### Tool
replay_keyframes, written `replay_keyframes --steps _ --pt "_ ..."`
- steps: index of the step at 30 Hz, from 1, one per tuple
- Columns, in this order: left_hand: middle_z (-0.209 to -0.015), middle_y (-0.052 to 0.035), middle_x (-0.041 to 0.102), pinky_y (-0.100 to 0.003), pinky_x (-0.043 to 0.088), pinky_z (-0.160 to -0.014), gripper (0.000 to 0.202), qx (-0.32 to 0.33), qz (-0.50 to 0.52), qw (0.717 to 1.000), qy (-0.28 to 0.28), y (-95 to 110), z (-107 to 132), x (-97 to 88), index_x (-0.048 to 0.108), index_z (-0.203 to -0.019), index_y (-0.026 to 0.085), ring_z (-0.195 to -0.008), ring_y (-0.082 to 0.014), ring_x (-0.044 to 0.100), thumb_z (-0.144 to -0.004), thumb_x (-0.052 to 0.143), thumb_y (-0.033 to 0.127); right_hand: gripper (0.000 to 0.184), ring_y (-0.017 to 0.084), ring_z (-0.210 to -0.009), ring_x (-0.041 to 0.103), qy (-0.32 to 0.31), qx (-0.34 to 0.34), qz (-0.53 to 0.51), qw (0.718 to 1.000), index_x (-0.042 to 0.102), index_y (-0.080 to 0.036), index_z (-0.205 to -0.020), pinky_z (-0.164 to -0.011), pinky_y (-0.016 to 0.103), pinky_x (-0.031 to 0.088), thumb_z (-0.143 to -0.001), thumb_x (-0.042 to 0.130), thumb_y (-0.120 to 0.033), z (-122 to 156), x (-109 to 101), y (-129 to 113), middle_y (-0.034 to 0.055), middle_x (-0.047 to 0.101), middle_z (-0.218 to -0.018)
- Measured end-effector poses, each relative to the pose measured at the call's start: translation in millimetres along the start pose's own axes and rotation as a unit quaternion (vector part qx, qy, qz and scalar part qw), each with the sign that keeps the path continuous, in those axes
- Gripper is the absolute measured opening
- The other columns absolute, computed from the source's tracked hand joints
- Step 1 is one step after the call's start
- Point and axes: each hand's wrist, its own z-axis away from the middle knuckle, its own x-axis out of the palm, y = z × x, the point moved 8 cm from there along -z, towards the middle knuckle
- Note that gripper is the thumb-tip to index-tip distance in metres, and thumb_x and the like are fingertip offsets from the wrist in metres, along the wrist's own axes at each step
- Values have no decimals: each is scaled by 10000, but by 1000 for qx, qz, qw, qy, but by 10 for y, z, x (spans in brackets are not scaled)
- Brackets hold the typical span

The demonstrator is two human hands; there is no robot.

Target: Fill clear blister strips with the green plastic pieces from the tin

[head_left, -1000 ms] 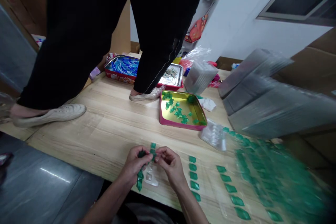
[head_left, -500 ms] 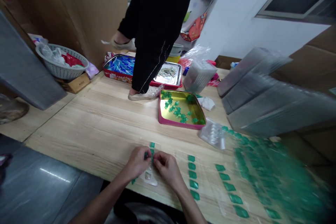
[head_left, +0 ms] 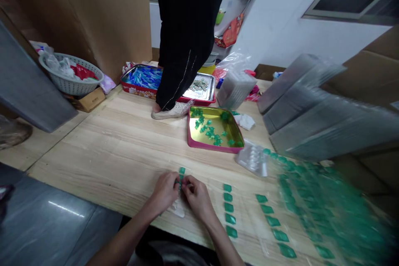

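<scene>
The left hand (head_left: 165, 193) and right hand (head_left: 198, 199) sit close together at 6 o'clock on the pale, wood-grained desk (head_left: 93, 145), fingers curled inward and clenched on a small glossy green piece (head_left: 180, 183) held between them, its shape mostly hidden. A second green piece (head_left: 182, 170) lies just beyond the fingertips at 12 o'clock, and a crinkled clear plastic strip (head_left: 177, 210) shows just below the hands. At 3 o'clock from the hands, five green pieces form a straight column (head_left: 228, 208), with a second column (head_left: 272, 221) of five beside it, and past these a blurred mass of green pieces (head_left: 324, 203) too smeared to count. At 12 o'clock, a pink metal tray (head_left: 215, 149) with a gold lining holds loose green pieces. At 1 o'clock lies a clear blister tray (head_left: 252, 158), and at 2 o'clock rests a stack of clear plastic trays (head_left: 324, 116). Farther out are a red tin (head_left: 131, 87) of blue pieces and a steel tray (head_left: 202, 97) of pale pieces. A person in black trousers (head_left: 183, 29) stands between them, a white shoe (head_left: 170, 112) beside the steel tray.
</scene>
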Motion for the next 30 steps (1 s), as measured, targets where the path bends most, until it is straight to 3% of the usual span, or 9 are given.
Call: replay_keyframes --steps 11,18,21,23,25,26,28,30 --pt "-801 -49 658 -295 401 -766 229 22 15 1000 -5 2 50 2 640 -809 177 -807 -190 575 -708 458 82 186 147 -557 529 5 -50 62 997 577 -177 -682 -538 215 371 -666 421 -77 24 15 -48 1 575 -586" --pt "-730 -77 655 -334 409 -752 211 22 55 998 -3 22 68 3 649 -709 172 -763 -218 587 -709 453 95 218 148 -618 526 -5 -96 142 985 582 -168 -642 -579 224 379 -738 417 -62 60 19 -204 35 570 -670" --pt "-708 -63 648 -320 419 -733 157 15 84 996 7 -39 31 -81 639 -678 165 -752 -207 587 -692 490 120 203 149 -643 535 -9 -100 148 984 607 -165 -704 -604 228 393 -774 432 -88 82 10 -220 35 572 -700" --pt "-662 -40 624 -271 430 -641 139 -8 140 990 17 -111 12 -161 625 -686 160 -667 -166 575 -708 488 157 155 148 -660 542 -10 -103 147 984 623 -167 -801 -617 229 403 -783 475 -127 100 3 -235 36 582 -751" --pt "-592 -11 581 -212 389 -489 128 -63 290 955 19 -222 14 -204 604 -691 151 -515 -111 515 -721 498 216 161 147 -679 549 -14 -111 156 981 632 -175 -858 -628 228 409 -775 501 -134 113 11 -261 37 584 -793" --pt "-567 1 565 -184 341 -421 119 -97 397 913 9 -272 25 -188 596 -691 145 -455 -87 474 -708 528 240 177 147 -690 553 -20 -116 163 980 638 -181 -857 -635 227 410 -768 499 -119 116 21 -273 36 583 -800" --pt "-550 9 556 -146 255 -346 136 -155 588 793 -26 -306 64 -102 588 -682 131 -403 -56 429 -646 617 259 208 150 -706 561 -22 -121 169 978 651 -187 -817 -644 231 411 -761 477 -88 112 25 -293 36 585 -794" --pt "-563 4 561 -124 233 -323 167 -185 679 708 -59 -282 103 -32 585 -682 123 -407 -45 437 -604 665 247 202 156 -705 568 -7 -116 142 983 655 -185 -821 -642 240 417 -764 481 -101 101 -7 -303 45 597 -809"
